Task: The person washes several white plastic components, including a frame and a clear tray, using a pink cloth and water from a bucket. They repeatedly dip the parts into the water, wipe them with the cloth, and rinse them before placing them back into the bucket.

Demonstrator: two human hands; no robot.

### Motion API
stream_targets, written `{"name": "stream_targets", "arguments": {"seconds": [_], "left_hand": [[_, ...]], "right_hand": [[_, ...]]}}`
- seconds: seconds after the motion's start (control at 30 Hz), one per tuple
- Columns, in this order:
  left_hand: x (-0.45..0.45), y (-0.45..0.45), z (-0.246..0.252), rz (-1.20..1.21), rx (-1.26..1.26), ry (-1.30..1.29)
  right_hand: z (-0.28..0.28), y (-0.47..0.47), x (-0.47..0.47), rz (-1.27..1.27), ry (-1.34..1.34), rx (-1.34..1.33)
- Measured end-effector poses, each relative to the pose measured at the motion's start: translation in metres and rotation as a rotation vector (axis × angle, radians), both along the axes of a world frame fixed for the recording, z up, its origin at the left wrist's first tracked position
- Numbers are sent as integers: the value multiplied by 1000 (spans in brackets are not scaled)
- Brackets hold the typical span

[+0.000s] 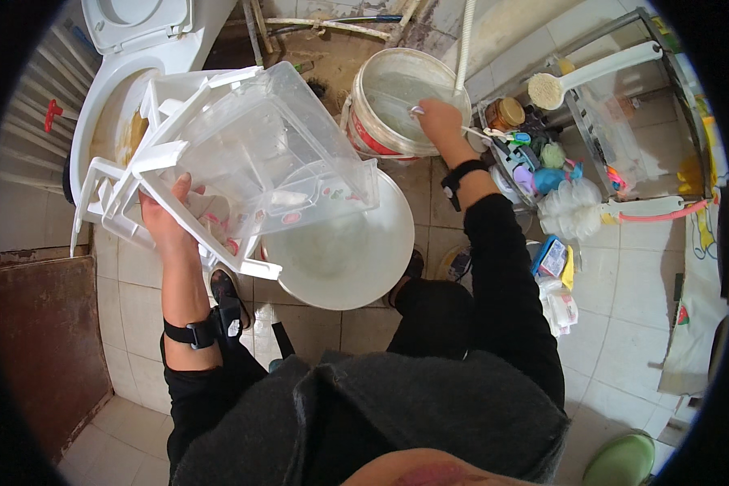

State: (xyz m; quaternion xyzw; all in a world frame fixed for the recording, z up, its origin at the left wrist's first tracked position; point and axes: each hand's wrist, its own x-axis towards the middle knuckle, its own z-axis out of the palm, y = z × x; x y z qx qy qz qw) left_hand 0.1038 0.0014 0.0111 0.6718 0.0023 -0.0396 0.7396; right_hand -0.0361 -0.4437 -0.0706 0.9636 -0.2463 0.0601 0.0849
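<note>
My left hand grips a stack of white plastic frames joined with a clear plastic bin, tilted above a white basin. A pinkish-white cloth or similar soft item shows by my left fingers, inside or behind the plastic. My right hand is over a white bucket of water, its fingers closed on a small pale handle; a clear shape in the water below may belong to it. Cloudy water seems to lie in the basin, partly hidden by the bin.
A toilet stands at the left. A corrugated hose runs into the bucket. To the right, a metal rack holds a long-handled brush, a jar and bottles, with a mesh bath puff beside it. Tiled floor surrounds my feet.
</note>
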Motion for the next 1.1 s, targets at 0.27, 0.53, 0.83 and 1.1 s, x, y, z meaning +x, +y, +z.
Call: {"name": "stream_targets", "arguments": {"seconds": [0.27, 0.53, 0.83, 1.1], "left_hand": [[0, -2, 2, -2, -9, 61], [1, -1, 1, 8, -48, 73], [-1, -2, 2, 1, 2, 30], [2, -2, -4, 6, -12, 42]], "right_hand": [[54, 16, -57, 8, -434, 55], [29, -7, -65, -252, -1112, 1387], [-20, -17, -30, -126, -627, 1271], [-57, -40, -7, -146, 115, 396]]}}
